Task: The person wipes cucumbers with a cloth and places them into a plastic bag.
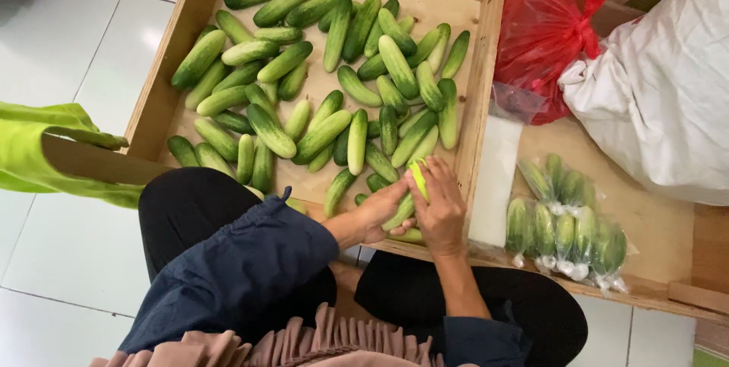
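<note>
Head view looks straight down on you seated at a wooden tray (163, 101) that sits low over the white tile floor (83, 40). Loose cucumbers (326, 86) cover most of the tray, lying in all directions, some stacked on others; a good share of bare wood shows at the far end. To your right lies a white sack (661, 101), with a red plastic bag (543, 40) touching it on the tray side. Nearer you, beside the tray wall, rests a flat white stack of what looks like thin bags (495, 181), and just right of it several clear bags of cucumbers (566, 226), each already filled and knotted. So a handful of bags look done, while by far the larger part of the cucumbers is still loose in the tray.

Both your hands meet at the near edge of the tray. Your left hand (383, 211) curls its grip around a cucumber (399, 213) from below. Your right hand (440, 207) closes over the same bundle from the right, fingers pinched narrow at a pale yellow-green cucumber tip (418, 177) that sticks up between the hands. Whether a clear bag is already around them, you cannot tell from here.
</note>
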